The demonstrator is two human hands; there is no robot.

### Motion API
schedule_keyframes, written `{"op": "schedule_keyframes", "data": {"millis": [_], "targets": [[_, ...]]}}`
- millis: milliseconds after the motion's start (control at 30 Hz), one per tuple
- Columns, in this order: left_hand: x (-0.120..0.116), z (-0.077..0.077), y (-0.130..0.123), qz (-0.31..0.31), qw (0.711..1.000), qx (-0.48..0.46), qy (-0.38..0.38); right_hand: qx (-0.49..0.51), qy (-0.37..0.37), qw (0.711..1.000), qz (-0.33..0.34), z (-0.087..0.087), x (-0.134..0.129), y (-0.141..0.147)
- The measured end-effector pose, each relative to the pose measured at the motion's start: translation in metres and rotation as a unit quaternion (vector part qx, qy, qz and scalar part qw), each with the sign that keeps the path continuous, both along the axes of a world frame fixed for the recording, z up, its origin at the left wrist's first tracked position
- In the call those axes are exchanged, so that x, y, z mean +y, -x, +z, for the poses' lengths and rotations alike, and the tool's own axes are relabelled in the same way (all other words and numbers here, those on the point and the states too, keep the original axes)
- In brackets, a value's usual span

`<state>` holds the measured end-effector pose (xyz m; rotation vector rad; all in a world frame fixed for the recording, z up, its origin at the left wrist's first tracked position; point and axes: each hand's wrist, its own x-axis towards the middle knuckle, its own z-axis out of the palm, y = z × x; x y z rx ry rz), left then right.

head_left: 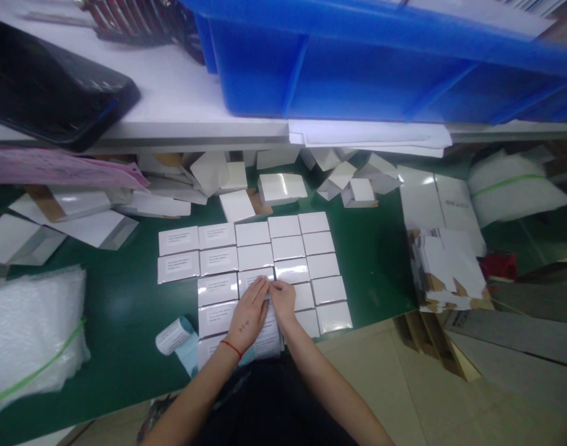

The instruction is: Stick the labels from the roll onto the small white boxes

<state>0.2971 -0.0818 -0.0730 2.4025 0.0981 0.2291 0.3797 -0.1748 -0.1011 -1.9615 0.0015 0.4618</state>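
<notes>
Small white boxes stand in rows on the green table. Those in the left columns, such as this labelled box (178, 240), carry printed white labels; a blank box (323, 266) is among those at the right. My left hand (252, 314) lies with outstretched fingers on a box (249, 279) in the middle column. Against its fingertips, my right hand (282, 300) has thumb and fingers pinched together; what they hold, if anything, is hidden. Below the hands lies a strip of printed labels (268, 337) on teal backing. A label roll (173, 336) rests to the left.
Open white boxes (281, 188) lie along the back, beneath a shelf bearing a blue bin (358, 80) and a black tray (51, 87). Bundled clear plastic bags (33, 328) sit at the left. Flattened cartons (445, 263) are stacked at the right, by the table's edge.
</notes>
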Motion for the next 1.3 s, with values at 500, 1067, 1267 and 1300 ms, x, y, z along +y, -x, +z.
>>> {"op": "schedule_keyframes", "data": {"millis": [500, 1067, 1267, 1300], "targets": [[0.005, -0.005, -0.011, -0.021, 1.0, 0.008, -0.02, -0.003, 0.011, 1.0, 0.003, 0.003, 0.001, -0.002], [0.03, 0.005, 0.011, 0.172, 0.984, 0.01, 0.047, 0.224, -0.154, 0.943, 0.191, 0.014, -0.061, 0.032], [0.011, 0.028, -0.016, 0.326, 0.806, 0.121, 0.479, 0.177, -0.224, 0.945, 0.159, 0.034, -0.047, -0.014], [0.011, 0.03, -0.022, 0.32, 0.786, 0.128, 0.513, 0.173, -0.225, 0.946, 0.156, 0.038, -0.04, -0.023]]}}
